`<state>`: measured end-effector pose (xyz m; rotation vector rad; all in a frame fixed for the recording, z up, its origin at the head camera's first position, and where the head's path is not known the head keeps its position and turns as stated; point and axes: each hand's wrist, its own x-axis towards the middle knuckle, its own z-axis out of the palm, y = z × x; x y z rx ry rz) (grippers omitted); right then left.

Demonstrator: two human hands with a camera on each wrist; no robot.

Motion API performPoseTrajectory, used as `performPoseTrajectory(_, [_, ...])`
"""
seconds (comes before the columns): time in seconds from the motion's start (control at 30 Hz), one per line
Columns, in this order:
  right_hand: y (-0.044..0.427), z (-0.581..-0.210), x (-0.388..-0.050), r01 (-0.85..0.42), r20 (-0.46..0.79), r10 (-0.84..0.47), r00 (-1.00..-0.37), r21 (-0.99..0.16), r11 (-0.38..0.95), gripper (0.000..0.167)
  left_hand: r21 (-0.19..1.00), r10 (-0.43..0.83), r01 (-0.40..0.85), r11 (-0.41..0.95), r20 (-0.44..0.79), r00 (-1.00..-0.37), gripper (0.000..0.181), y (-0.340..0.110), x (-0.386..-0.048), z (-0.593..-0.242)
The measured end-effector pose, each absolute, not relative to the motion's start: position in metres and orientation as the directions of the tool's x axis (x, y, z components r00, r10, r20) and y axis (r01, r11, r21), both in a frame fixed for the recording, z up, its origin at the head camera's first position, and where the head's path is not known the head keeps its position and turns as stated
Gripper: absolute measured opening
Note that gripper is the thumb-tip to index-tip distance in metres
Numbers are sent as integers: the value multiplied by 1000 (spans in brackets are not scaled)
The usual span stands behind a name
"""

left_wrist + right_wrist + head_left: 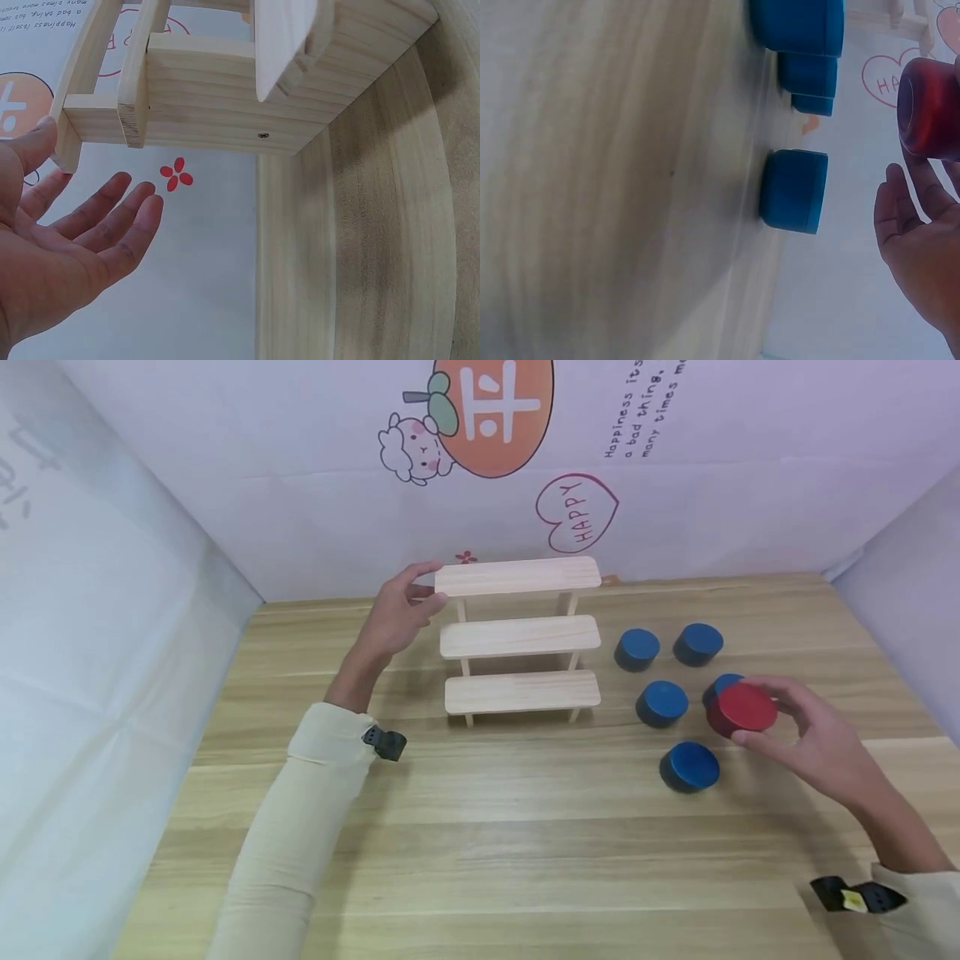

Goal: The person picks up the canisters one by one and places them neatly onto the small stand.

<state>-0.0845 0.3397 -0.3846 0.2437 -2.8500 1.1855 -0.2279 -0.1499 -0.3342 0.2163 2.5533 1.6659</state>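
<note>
A three-tier wooden shelf stands toward the back of the table. At the left end of its top board, my left hand pinches the board between thumb and forefinger; in the left wrist view the other fingers of the left hand spread loosely away from the wood. My right hand grips a red round block by its sides, above the table and partly in front of a blue one. The right wrist view shows the red block raised in the right hand.
Several blue round blocks stand on the wooden table to the right of the shelf, one partly hidden behind the red block. A white printed sheet covers the back wall, with white sheets at both sides.
</note>
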Motion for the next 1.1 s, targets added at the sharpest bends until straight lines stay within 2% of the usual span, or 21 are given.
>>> performPoseTrajectory(0.3, [333, -379, -86, -193, 121, -155, -980, -743, 640, 61, 920, 159, 63, 387, 0, -987, 52, -151, -227, -330])
performPoseTrajectory(0.6, [301, -360, -88, -195, 96, -178, -979, -686, 701, 63, 932, 165, 65, 358, 6, -986, 52, -150, -228, -333])
performPoseTrajectory(1.1, [267, -358, -100, -270, 109, -275, -955, -702, 659, 65, 931, 162, 47, 361, -13, -987, 52, -149, -228, -335])
